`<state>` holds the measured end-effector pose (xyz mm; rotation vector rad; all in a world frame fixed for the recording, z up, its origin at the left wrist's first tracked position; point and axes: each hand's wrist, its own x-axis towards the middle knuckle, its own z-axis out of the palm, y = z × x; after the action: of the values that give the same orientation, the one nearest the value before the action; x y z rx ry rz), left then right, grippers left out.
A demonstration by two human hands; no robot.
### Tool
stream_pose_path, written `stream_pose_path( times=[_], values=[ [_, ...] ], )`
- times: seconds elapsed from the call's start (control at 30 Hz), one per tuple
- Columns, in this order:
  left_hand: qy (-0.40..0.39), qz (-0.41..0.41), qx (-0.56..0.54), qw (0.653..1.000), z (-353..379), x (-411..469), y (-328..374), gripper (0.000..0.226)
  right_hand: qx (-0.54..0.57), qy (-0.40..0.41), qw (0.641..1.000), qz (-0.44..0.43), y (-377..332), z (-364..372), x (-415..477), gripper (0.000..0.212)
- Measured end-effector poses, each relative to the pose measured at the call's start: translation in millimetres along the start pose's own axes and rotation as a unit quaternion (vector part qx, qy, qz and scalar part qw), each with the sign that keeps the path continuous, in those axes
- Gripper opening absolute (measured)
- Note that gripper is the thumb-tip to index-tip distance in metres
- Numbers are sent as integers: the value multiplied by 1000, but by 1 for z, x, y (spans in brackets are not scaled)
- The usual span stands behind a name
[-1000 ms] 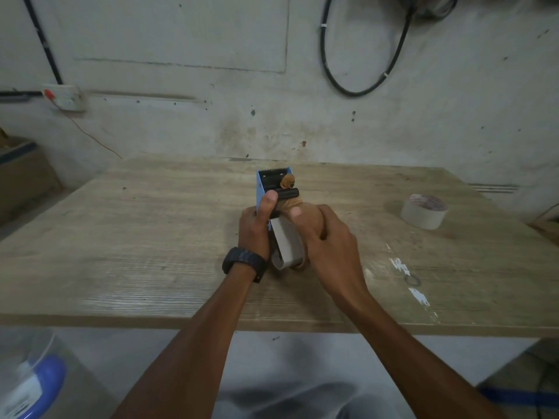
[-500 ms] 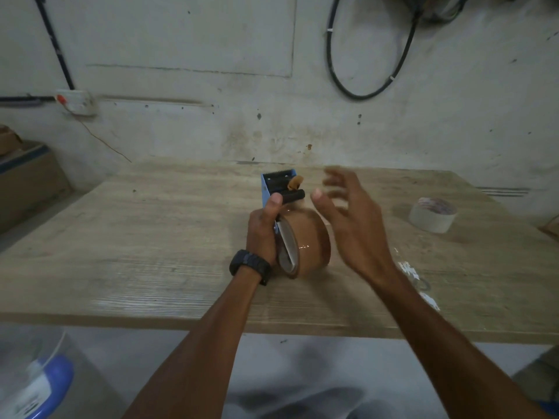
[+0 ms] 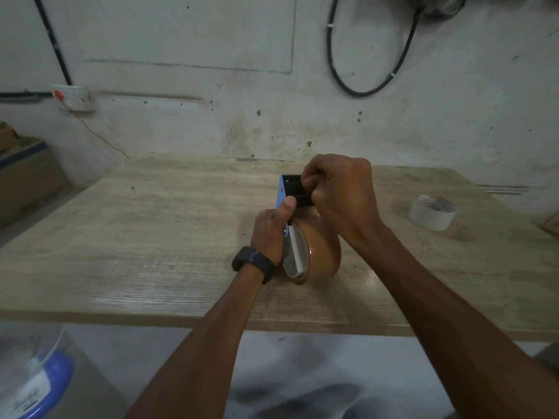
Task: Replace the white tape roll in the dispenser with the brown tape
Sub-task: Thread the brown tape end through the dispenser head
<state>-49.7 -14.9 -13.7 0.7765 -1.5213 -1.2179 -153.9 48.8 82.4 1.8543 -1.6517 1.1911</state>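
Observation:
The blue and black tape dispenser (image 3: 287, 189) stands on the wooden table (image 3: 151, 237) with the brown tape roll (image 3: 323, 252) seated on its hub. My left hand (image 3: 270, 234) grips the dispenser's frame, thumb pressed on the blue side plate. My right hand (image 3: 338, 195) is closed over the front end, its fingers pinching at the black roller part just behind the serrated blade. What lies between those fingers is hidden. The white tape roll (image 3: 432, 212) lies flat on the table, far right.
A plastered wall with a hanging black cable (image 3: 363, 86) rises right behind the table. A cardboard box (image 3: 24, 176) stands at the left. A container with a blue rim (image 3: 39, 379) sits below the table's near edge.
My right hand left the brown roll, swung out open, then came forward and closed on the dispenser's front end. The left hand has kept its hold on the frame.

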Motion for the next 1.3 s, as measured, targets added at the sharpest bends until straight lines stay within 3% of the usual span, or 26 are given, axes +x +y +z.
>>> stream_pose_path(
  times=[0.13, 0.4, 0.57, 0.8, 0.93, 1.0, 1.13, 1.2, 1.3],
  values=[
    [-11, 4, 19, 1000, 1, -1, -1, 83, 32, 54, 998, 26, -1, 4, -5, 18],
    [-18, 20, 8, 1000, -2, 2, -9, 125, 92, 51, 992, 69, -2, -7, 0, 25],
    [-11, 9, -2, 1000, -3, 3, -10, 128, 153, 55, 985, 65, -4, -11, 0, 27],
    [-15, -10, -2, 1000, -3, 3, -8, 129, 317, -41, 942, 106, 20, -22, -7, 16],
    [-26, -1, 11, 1000, -3, 2, -9, 127, 80, -114, 990, 2, 27, -28, -7, 21],
    [-20, -5, 11, 1000, -2, 2, -8, 127, 29, -140, 989, -44, 26, -28, -6, 25],
    [-11, -11, 25, 1000, -3, 2, -6, 111, -56, -144, 979, -136, 22, -26, -4, 10],
    [-10, -17, 32, 999, -3, 1, -5, 102, -78, -153, 976, -136, 20, -26, -3, 7],
    [-23, -12, 33, 999, -1, 1, -9, 122, -77, -168, 979, -87, 15, -23, -2, 7]
  ],
)
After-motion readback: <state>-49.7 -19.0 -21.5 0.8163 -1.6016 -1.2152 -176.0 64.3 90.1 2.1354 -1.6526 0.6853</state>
